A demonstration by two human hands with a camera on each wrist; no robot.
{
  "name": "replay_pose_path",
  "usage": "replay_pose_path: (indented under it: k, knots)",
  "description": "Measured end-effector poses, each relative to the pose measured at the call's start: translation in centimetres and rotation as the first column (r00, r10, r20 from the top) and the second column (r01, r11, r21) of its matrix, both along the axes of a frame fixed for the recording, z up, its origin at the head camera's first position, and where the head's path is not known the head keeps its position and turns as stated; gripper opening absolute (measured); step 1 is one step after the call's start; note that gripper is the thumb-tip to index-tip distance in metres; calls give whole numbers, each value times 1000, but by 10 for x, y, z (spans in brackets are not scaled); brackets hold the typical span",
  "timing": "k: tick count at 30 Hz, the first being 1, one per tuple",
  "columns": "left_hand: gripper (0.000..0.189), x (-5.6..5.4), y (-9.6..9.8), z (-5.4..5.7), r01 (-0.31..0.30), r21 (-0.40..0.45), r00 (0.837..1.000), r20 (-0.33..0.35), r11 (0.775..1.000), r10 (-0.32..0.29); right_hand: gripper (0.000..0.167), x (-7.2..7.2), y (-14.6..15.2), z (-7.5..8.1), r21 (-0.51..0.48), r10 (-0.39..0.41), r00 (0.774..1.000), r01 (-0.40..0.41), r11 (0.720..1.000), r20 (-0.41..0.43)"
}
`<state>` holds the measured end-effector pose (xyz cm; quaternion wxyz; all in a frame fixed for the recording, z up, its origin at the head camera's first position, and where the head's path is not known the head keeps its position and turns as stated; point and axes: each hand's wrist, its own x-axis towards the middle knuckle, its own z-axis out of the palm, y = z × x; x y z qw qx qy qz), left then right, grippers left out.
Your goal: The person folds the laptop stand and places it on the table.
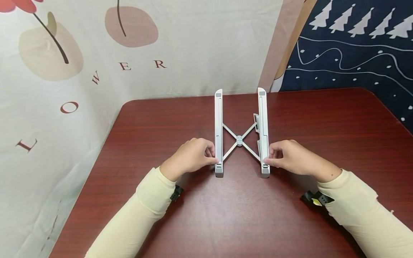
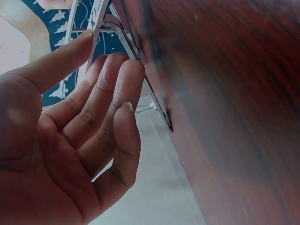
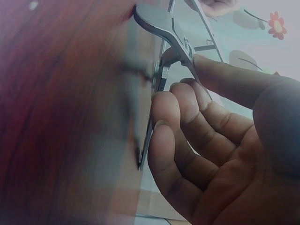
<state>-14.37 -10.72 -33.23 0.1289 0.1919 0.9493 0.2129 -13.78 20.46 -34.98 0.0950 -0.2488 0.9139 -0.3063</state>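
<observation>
A silver folding laptop stand point(image 1: 239, 140) stands on the table, its two long bars joined by crossed struts at a round hub. My left hand point(image 1: 191, 154) pinches the near part of the left bar point(image 1: 218, 136), thumb on top and fingers curled at its outer side. On the other side, my right hand point(image 1: 295, 157) pinches the right bar point(image 1: 264, 132) in the same way near its front end. The right wrist view shows the thumb against the bar's rounded end piece point(image 3: 157, 19), with the fingertips below it. In the left wrist view, the fingers partly hide the stand point(image 2: 111, 22).
The dark red wooden table point(image 1: 238, 222) has rounded far corners. Behind it hangs a pale cloth point(image 1: 200, 43) with letters and flower prints, and a navy cloth point(image 1: 348, 53) with white trees at the right. Dark straps point(image 1: 317, 197) sit at both wrists.
</observation>
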Motion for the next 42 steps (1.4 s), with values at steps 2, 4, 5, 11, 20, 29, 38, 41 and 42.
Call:
replay_pose_path:
  k: [2, 4, 5, 11, 20, 29, 38, 41, 42]
  knots:
    - [18, 0, 0, 0, 2, 0, 1000, 0, 1000, -2, 25, 0, 0, 0, 2, -2, 1000, 2, 1000, -2]
    - [18, 0, 0, 0, 4, 1, 1000, 0, 1000, -4, 25, 0, -1, -1, 5, -3, 1000, 4, 1000, -3]
    - [18, 0, 1, 0, 6, 1, 1000, 0, 1000, -6, 25, 0, -1, -1, 6, -3, 1000, 4, 1000, -4]
    - [19, 0, 1, -1, 13, 11, 1000, -2, 1000, -13, 25, 0, -2, -2, -2, 6, 1000, -6, 1000, -7]
    - [19, 1, 2, 0, 15, 16, 1000, 1, 1000, -15, 25, 1, -4, -2, 6, 5, 1000, -5, 1000, -19]
    - [20, 2, 2, 2, 17, 10, 1000, 0, 1000, -17, 25, 2, -5, -2, 5, 9, 1000, -9, 1000, -23]
    - [21, 3, 3, 2, 22, 19, 1000, 4, 1000, -22, 24, 3, -8, -2, 1, 11, 1000, -11, 1000, -17]
    - [21, 3, 3, 2, 27, 23, 1000, 3, 999, -28, 24, 4, -8, -2, -1, 10, 1000, -10, 1000, -14]
    - [21, 3, 3, 2, 29, 23, 1000, 2, 999, -29, 24, 4, -8, -2, -2, 10, 1000, -10, 1000, -14]
